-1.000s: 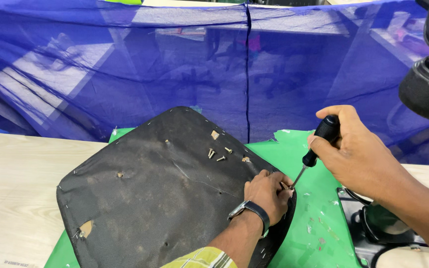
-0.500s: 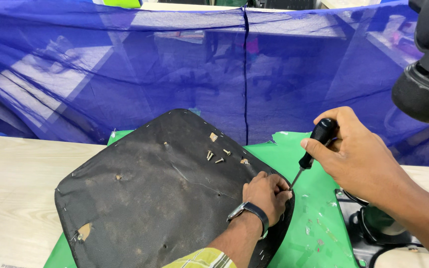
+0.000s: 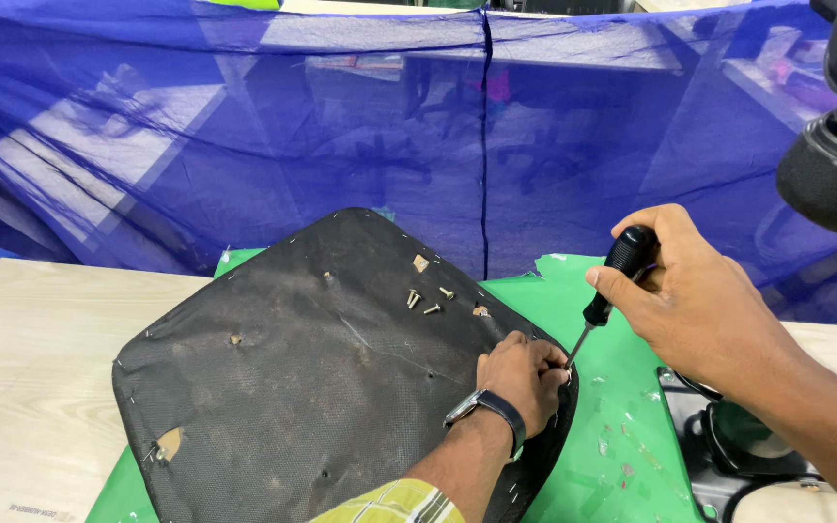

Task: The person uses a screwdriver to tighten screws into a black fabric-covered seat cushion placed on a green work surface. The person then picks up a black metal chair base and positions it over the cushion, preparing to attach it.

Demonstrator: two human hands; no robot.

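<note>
A black fabric-covered seat base (image 3: 322, 387) lies underside-up on the table's green mat (image 3: 622, 455). The left hand (image 3: 523, 376) presses closed on its right edge, steadying it; the right hand (image 3: 695, 291) grips a black-handled screwdriver (image 3: 610, 283), tip at that edge. Loose screws (image 3: 428, 300) rest on top.

A workshop bench: a pale wooden table (image 3: 31, 368) under a torn green mat (image 3: 622, 426), screened by blue netting (image 3: 341, 136), with loose screws (image 3: 428, 300) and a screwdriver (image 3: 604, 291).

packages: none | labels: none | signs: none | screens: none
</note>
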